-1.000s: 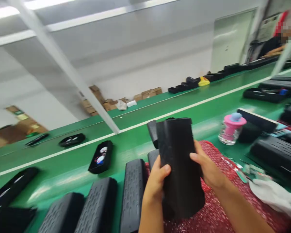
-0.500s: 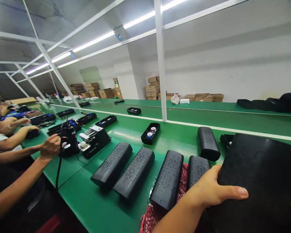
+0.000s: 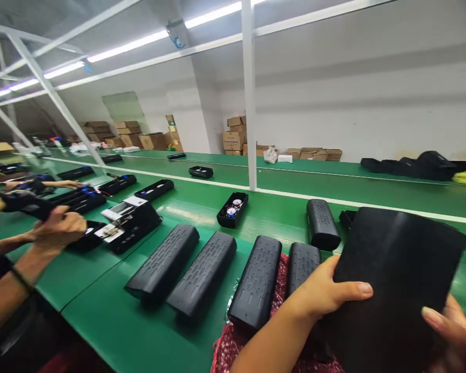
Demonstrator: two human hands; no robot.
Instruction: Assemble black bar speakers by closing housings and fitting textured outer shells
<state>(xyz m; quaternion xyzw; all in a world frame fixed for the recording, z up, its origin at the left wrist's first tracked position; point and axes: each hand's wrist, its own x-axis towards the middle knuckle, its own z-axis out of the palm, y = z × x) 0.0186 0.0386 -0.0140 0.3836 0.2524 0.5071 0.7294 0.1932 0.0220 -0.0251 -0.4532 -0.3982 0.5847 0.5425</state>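
Observation:
A large black plastic housing [image 3: 396,285], its smooth face towards me, is held up at the right. My left hand [image 3: 326,290] grips its left side, the thumb lying across the face. My right hand [image 3: 452,321] clasps the right edge with the thumb in front; its other fingers are partly hidden. Beside my left forearm, two textured black housings [image 3: 256,280] [image 3: 303,264] lie on red bubble wrap [image 3: 227,347]. Two more housings [image 3: 165,259] [image 3: 205,272] rest to the left on the green bench [image 3: 112,326].
Behind are an upright-ended black housing [image 3: 322,223] and open black trays with round parts [image 3: 233,210]. A black-and-white device [image 3: 132,223] stands at left, near a co-worker's hand [image 3: 60,230] with a dark tool. A white post [image 3: 249,103] rises beyond the bench's middle.
My view has turned slightly to the right. The held housing has shifted left in view, and more of my right hand shows. The co-worker's tool has tilted from upright to nearly level.

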